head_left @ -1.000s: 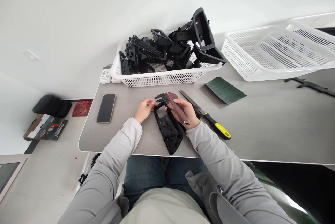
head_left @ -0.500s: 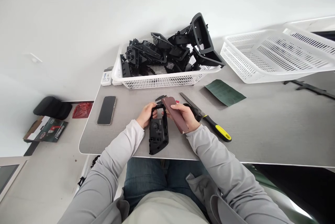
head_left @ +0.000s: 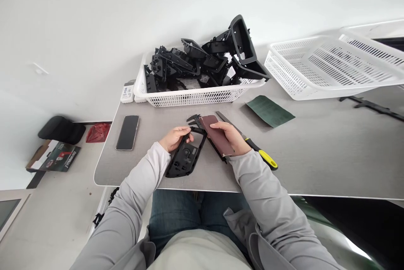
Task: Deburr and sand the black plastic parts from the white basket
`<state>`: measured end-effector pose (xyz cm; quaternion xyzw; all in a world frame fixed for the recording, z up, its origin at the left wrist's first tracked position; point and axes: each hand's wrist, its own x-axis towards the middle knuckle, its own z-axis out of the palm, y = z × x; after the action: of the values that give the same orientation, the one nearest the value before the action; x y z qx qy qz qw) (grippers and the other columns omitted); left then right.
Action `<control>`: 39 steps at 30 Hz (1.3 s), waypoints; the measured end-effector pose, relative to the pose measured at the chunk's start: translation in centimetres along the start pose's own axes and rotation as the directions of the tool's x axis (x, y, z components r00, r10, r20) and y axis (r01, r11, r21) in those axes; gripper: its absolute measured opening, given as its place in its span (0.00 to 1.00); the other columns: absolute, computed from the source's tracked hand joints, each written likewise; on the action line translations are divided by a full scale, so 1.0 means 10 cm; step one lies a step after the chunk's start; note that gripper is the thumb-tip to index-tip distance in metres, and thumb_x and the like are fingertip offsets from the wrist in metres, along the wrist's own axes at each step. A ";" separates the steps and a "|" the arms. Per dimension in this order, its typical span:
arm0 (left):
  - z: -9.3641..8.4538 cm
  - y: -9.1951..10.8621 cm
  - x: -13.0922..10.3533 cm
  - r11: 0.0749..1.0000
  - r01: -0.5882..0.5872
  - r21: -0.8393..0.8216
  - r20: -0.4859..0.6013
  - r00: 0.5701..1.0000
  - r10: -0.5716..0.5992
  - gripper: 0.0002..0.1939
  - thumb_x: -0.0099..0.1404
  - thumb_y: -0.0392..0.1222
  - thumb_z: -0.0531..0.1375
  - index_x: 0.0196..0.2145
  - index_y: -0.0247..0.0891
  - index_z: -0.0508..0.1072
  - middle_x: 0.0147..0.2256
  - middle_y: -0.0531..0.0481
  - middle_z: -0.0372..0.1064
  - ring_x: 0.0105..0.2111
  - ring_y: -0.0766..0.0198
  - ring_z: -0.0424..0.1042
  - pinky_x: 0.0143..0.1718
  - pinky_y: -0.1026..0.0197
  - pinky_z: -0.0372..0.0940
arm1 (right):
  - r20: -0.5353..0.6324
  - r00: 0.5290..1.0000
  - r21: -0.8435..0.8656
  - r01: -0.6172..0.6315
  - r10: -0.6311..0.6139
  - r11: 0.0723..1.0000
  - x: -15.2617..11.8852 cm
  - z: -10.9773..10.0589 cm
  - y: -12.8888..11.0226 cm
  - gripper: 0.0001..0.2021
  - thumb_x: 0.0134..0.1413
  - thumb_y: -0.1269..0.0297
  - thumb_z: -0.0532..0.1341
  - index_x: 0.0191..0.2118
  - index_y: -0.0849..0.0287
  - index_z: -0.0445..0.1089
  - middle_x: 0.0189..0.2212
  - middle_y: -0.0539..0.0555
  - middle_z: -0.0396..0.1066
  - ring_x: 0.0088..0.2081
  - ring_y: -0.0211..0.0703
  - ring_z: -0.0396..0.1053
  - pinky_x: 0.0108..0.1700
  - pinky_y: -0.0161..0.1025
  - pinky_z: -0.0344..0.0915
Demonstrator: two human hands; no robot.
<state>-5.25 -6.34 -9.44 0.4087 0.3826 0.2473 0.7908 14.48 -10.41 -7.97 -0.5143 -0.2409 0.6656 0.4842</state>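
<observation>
My left hand (head_left: pixel 177 138) pinches the upper end of a black plastic frame part (head_left: pixel 186 156), which has an opening at its top and tilts down to the left over the table. A folded sheet of brown-red sandpaper (head_left: pixel 217 133) is gripped in my right hand (head_left: pixel 232 138), just right of the part. Black calipers (head_left: pixel 195 119) lie partly under the sandpaper. Beside my right hand rests a file (head_left: pixel 267 159) with a yellow and black handle, its middle hidden by the hand.
A white basket (head_left: pixel 189 101) full of black plastic parts stands at the back. To its right are white baskets (head_left: pixel 303 89) and a green sheet (head_left: pixel 270 111). A phone (head_left: pixel 127 132) lies on the left of the table (head_left: pixel 322 156).
The frame part has turned, its lower end swinging left, and my left hand has shifted slightly left. My right hand has moved right with the sandpaper, away from the part, uncovering more of the calipers.
</observation>
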 end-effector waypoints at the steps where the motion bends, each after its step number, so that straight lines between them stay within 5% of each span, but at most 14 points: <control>1: -0.01 -0.01 0.00 0.999 0.026 0.023 0.036 0.999 -0.027 0.17 0.49 0.49 0.68 0.21 0.34 0.67 0.20 0.50 0.70 0.17 0.73 0.60 0.19 0.67 0.53 | -0.004 1.000 -0.027 0.003 -0.003 1.000 -0.01 -0.01 -0.02 0.05 0.37 0.65 0.66 0.20 0.58 0.70 0.15 0.48 0.69 0.19 0.37 0.62 0.20 0.34 0.56; 12: 0.05 -0.09 0.02 0.983 0.084 0.166 0.141 0.984 -0.108 0.16 0.53 0.49 0.65 0.23 0.35 0.67 0.19 0.48 0.71 0.14 0.72 0.60 0.16 0.68 0.48 | 0.049 0.998 -0.272 -0.025 0.040 0.962 0.00 0.04 0.00 0.06 0.36 0.64 0.66 0.18 0.59 0.70 0.14 0.48 0.68 0.17 0.36 0.60 0.18 0.35 0.53; 20: 0.04 -0.10 0.03 0.982 0.092 0.167 0.120 0.986 -0.113 0.14 0.53 0.48 0.64 0.23 0.35 0.67 0.18 0.49 0.71 0.14 0.72 0.60 0.16 0.68 0.49 | -0.029 0.997 -0.301 -0.083 0.078 0.950 -0.01 0.03 -0.02 0.08 0.40 0.65 0.65 0.17 0.58 0.68 0.14 0.49 0.67 0.17 0.38 0.60 0.18 0.37 0.52; 30: 0.04 -0.10 0.05 0.985 0.111 0.133 0.091 0.988 -0.124 0.13 0.54 0.45 0.64 0.23 0.35 0.67 0.17 0.50 0.69 0.13 0.72 0.59 0.16 0.67 0.48 | 0.077 0.996 -0.244 -0.029 0.049 0.969 0.05 -0.02 0.03 0.07 0.39 0.65 0.66 0.17 0.57 0.69 0.14 0.48 0.67 0.16 0.37 0.61 0.17 0.36 0.53; 35: 0.03 -0.11 0.05 0.986 0.120 0.116 0.089 0.987 -0.131 0.09 0.53 0.42 0.62 0.29 0.33 0.71 0.18 0.51 0.69 0.14 0.72 0.60 0.17 0.67 0.48 | -0.024 0.995 -0.283 -0.102 0.099 0.954 0.02 0.02 0.01 0.08 0.38 0.65 0.65 0.16 0.57 0.68 0.13 0.48 0.67 0.16 0.37 0.60 0.16 0.36 0.52; 39: 0.04 -0.11 0.05 0.993 0.067 0.100 0.088 0.993 -0.076 0.18 0.56 0.42 0.59 0.44 0.33 0.73 0.20 0.53 0.69 0.15 0.71 0.61 0.18 0.66 0.49 | -0.042 0.993 -0.195 -0.116 0.109 0.974 0.03 0.01 0.01 0.05 0.42 0.66 0.64 0.21 0.58 0.70 0.15 0.51 0.70 0.18 0.40 0.62 0.18 0.37 0.56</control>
<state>-4.55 -6.76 -10.39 0.4435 0.3716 0.1809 0.7953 14.31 -10.16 -8.14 -0.5829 -0.2685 0.6567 0.3961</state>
